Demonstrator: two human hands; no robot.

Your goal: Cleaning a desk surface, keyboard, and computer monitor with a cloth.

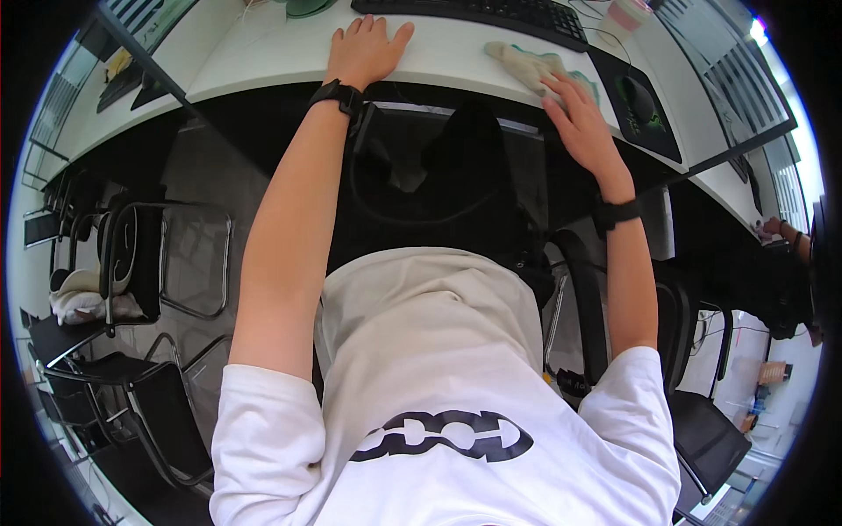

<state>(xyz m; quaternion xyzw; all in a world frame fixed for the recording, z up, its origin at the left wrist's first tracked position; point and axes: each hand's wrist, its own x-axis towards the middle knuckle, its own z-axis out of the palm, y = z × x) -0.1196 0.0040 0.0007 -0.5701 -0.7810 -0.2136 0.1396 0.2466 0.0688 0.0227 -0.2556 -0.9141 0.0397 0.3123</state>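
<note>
My left hand [368, 49] lies palm down on the white desk [447, 49], fingers spread, just below a black keyboard [480, 14]. Its wrist carries a black band [339, 98]. Over to the right, a crumpled beige cloth [523, 62] with teal edging rests on the desktop. The fingers of my right hand [579, 128] lie extended over the cloth's near part, the thumb apart from them and beside it. Part of the cloth is hidden under that hand. A black wristband [617, 214] circles the right wrist too.
A black mouse [637, 98] sits on a dark mouse pad [635, 108] right of the cloth. Beyond stands a cup [625, 20]. Glass partitions [717, 72] flank the desk. Black chairs [131, 263] stand at left. At far right, another person's arm [792, 238] shows.
</note>
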